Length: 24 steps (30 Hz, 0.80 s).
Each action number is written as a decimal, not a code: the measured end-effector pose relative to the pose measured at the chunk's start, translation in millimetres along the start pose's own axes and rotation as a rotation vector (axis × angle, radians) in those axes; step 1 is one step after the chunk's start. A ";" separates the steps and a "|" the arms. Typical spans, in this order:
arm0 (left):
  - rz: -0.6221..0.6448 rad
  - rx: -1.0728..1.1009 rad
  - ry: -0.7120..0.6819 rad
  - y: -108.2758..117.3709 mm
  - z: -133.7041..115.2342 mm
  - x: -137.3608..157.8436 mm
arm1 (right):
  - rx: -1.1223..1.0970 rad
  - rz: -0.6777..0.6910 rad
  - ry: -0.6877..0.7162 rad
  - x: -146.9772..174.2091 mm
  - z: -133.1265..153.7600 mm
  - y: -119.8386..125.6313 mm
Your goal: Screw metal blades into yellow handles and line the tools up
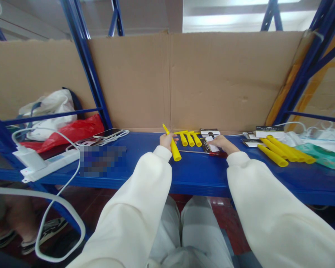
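My left hand is wrapped round a yellow tapered tube, its narrow tip pointing up and away and its wide hollow end toward me. To the right, my right hand has its fingers closed on the edge of a black-and-white card, which lies tilted near the shelf surface. Between the hands, several more yellow tapered tubes lie side by side. Behind the held card is a stack of similar cards. A dark red thing lies under my right hand; its kind is unclear.
The blue shelf has a cardboard back wall. Several yellow tubes lie at right beside a green packet and more cards. At left are a power strip, cables, a phone and a red bag.
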<state>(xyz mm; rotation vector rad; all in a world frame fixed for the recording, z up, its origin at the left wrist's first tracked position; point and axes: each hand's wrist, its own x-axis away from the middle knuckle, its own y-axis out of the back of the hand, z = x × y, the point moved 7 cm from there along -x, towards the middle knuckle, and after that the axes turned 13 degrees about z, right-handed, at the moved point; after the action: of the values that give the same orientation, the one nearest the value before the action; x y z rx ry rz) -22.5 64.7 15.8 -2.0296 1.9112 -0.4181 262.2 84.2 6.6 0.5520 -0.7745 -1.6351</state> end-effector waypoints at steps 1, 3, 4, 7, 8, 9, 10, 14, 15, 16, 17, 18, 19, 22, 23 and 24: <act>-0.002 0.000 -0.004 0.2 0.1 -0.2 | -0.110 -0.014 0.018 0.2 -0.7 0.6; -0.005 0.004 -0.008 0.7 0.7 -0.9 | -0.319 -0.046 0.047 -0.5 -2.0 3.5; -0.005 0.009 -0.009 0.8 1.0 -1.3 | -0.403 -0.072 0.060 -1.2 -2.5 6.3; -0.001 0.023 -0.008 1.0 2.1 -2.1 | -0.559 -0.189 0.108 -3.5 -3.5 20.4; 0.004 0.023 -0.009 0.8 2.2 -2.2 | -0.579 -0.243 0.116 -3.6 -4.9 26.2; 0.010 0.021 -0.009 0.5 2.2 -2.3 | -0.585 -0.303 0.120 -2.9 -6.8 32.0; 0.015 0.016 -0.007 0.2 2.2 -2.3 | -0.580 -0.360 0.121 -1.8 -8.9 37.2; 0.022 -0.002 -0.001 -0.2 1.8 -2.0 | -0.579 -0.416 0.116 -0.4 -16.6 43.6; 0.021 -0.003 -0.001 -0.1 1.7 -2.0 | -0.597 -0.393 0.110 -1.3 -18.0 42.2; 0.021 -0.003 -0.002 -0.1 1.5 -2.0 | -0.617 -0.370 0.097 -2.0 -19.4 40.6; 0.020 -0.003 -0.002 -0.2 1.6 -2.0 | -0.631 -0.352 0.084 -2.6 -20.3 39.3; 0.021 -0.004 -0.002 -0.4 1.9 -2.2 | -0.639 -0.333 0.071 -3.1 -20.7 38.2; 0.021 -0.007 0.000 -0.6 2.3 -2.4 | -0.641 -0.310 0.059 -3.7 -20.2 36.9; 0.031 -0.029 0.000 -2.3 4.2 -3.1 | -0.623 -0.226 0.050 -6.2 -14.5 33.6; 0.039 -0.038 -0.002 -3.2 4.9 -3.3 | -0.618 -0.205 0.053 -7.1 -12.0 33.2; 0.047 -0.046 -0.003 -4.1 5.6 -3.4 | -0.614 -0.190 0.054 -8.3 -9.6 33.4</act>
<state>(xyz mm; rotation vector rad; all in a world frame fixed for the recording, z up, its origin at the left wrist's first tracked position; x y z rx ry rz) -16.6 68.5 12.5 -2.0078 1.9806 -0.3627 292.9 87.3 24.5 0.2288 -0.1544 -1.9092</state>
